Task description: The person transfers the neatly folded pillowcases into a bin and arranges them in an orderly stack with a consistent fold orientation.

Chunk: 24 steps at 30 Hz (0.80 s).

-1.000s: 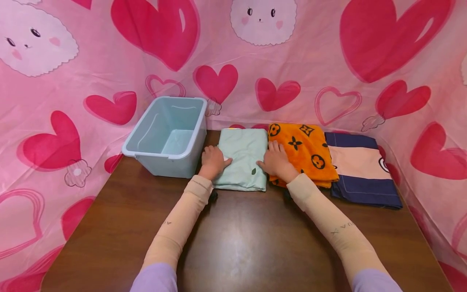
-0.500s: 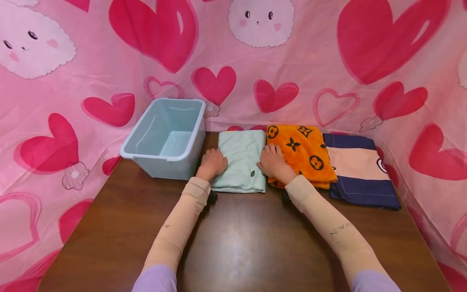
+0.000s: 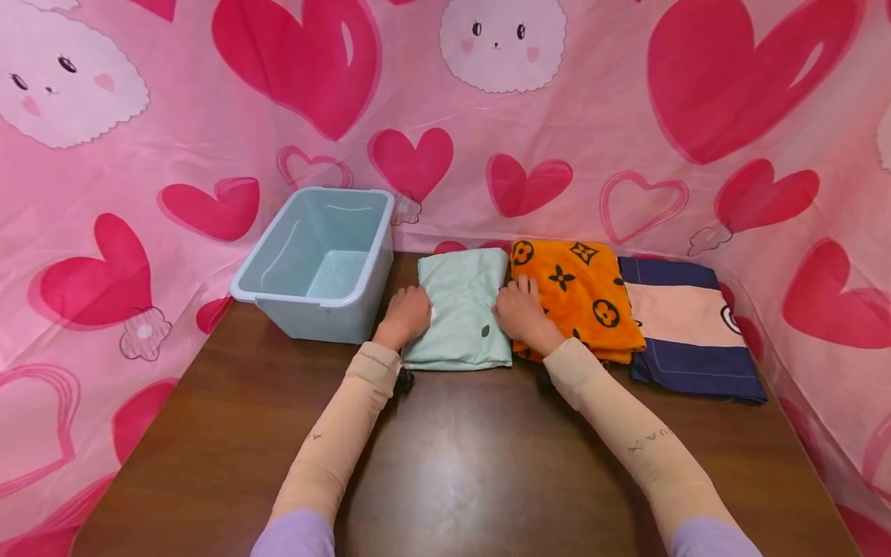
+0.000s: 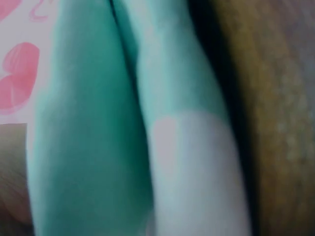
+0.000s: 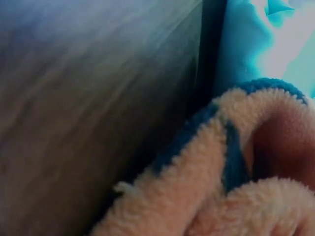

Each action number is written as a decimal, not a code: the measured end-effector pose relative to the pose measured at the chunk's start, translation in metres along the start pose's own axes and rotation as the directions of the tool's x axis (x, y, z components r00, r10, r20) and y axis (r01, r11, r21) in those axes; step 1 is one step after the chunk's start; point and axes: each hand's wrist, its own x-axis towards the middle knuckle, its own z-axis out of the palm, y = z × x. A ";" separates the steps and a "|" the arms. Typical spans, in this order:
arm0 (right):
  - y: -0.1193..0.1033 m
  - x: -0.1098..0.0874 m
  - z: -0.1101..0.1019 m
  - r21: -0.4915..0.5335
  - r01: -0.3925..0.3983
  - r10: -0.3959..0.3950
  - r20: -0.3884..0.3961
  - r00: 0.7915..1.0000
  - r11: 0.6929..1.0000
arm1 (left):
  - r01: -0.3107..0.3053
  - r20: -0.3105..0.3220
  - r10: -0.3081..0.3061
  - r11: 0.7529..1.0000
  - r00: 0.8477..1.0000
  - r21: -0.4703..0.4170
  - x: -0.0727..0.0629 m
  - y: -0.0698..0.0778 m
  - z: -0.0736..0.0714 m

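Note:
A folded mint-green cloth (image 3: 462,309) with a small leaf print lies on the table, its layered folds filling the left wrist view. At its left edge my left hand (image 3: 407,313) grips the side, fingers bent and fingertips out of sight. My right hand (image 3: 524,309) holds the opposite edge with bent fingers, its thumb side against the mint cloth. The back of this hand overlaps a folded orange fleece blanket (image 3: 605,286) with dark flower shapes. Close up in the right wrist view, the fleece (image 5: 197,172) bunches beside my hand (image 5: 288,140).
A light blue plastic bin (image 3: 327,319) stands just left of my left hand, with bare floor and walls visible inside. Right of the orange blanket lies a folded navy and peach cloth (image 3: 685,313). The brown wooden table (image 3: 445,456) ends at a pink heart-print curtain (image 3: 599,100).
Both hands have drawn their spread fingers in and bent them at the mint cloth's sides. The left thumb, earlier on top of the cloth, is hidden now. The cloth's edges have shifted slightly.

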 end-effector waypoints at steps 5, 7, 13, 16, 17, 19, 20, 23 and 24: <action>-0.001 -0.003 0.001 0.009 0.011 -0.010 -0.040 0.999 1.000 | -0.004 -0.057 0.003 1.000 0.998 -0.005 0.000 0.000 0.001; 0.000 -0.004 0.000 0.021 0.018 -0.017 -0.052 0.998 1.000 | -0.004 -0.078 0.003 1.000 0.997 -0.006 0.001 0.000 0.001; 0.002 -0.005 -0.002 0.070 0.066 -0.057 -0.124 0.991 0.995 | -0.019 -0.141 0.018 1.000 0.990 -0.004 0.003 -0.001 0.000; 0.003 -0.005 -0.003 0.084 0.095 -0.081 -0.155 0.985 0.992 | -0.031 -0.172 0.032 0.999 0.985 0.010 0.002 -0.001 -0.002; 0.003 -0.004 -0.004 0.083 0.102 -0.088 -0.162 0.983 0.991 | -0.036 -0.186 0.039 0.999 0.982 0.019 0.001 -0.001 -0.003; 0.003 -0.004 -0.005 0.085 0.115 -0.099 -0.175 0.979 0.990 | -0.043 -0.206 0.049 0.998 0.977 0.036 0.001 -0.001 -0.004; 0.003 -0.004 -0.006 0.086 0.121 -0.104 -0.179 0.978 0.989 | -0.044 -0.214 0.052 0.998 0.975 0.041 0.000 -0.001 -0.005; 0.004 -0.004 -0.009 0.077 0.135 -0.119 -0.187 0.975 0.988 | -0.054 -0.239 0.063 0.998 0.969 0.045 0.000 0.001 -0.006; 0.005 -0.004 -0.010 0.078 0.137 -0.120 -0.188 0.975 0.987 | -0.056 -0.240 0.065 0.997 0.969 0.043 0.000 0.001 -0.006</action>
